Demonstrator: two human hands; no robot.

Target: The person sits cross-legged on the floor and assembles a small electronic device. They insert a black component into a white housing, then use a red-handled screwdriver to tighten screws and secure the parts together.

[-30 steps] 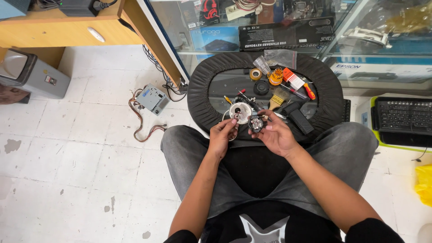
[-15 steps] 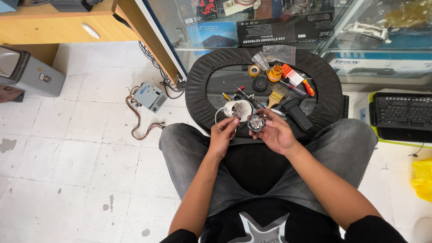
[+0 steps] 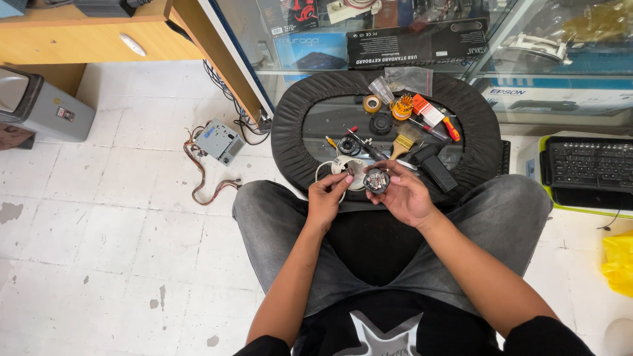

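I sit on the floor with my knees apart, before a black padded oval tray [image 3: 290, 132]. My right hand [image 3: 403, 195] holds a small round dark part [image 3: 376, 180] with exposed metal bits, gripped between thumb and fingertips. My left hand [image 3: 328, 197] is just left of it, fingers pinched near a white round housing [image 3: 349, 166] that lies at the tray's front edge; whether the fingers hold anything is unclear. Both hands hover over my lap, close together.
On the tray lie a paintbrush [image 3: 405, 140], a red-handled screwdriver [image 3: 449, 127], a tape roll [image 3: 372, 103], a black round cap [image 3: 380, 124] and a black block [image 3: 436, 168]. A grey power supply with cables [image 3: 219, 140] sits at left, a keyboard [image 3: 589, 164] at right, a glass display case [image 3: 422, 33] behind.
The view has drifted slightly, so the tray sits lower in frame. My hands stay together on the small round part with little visible change.
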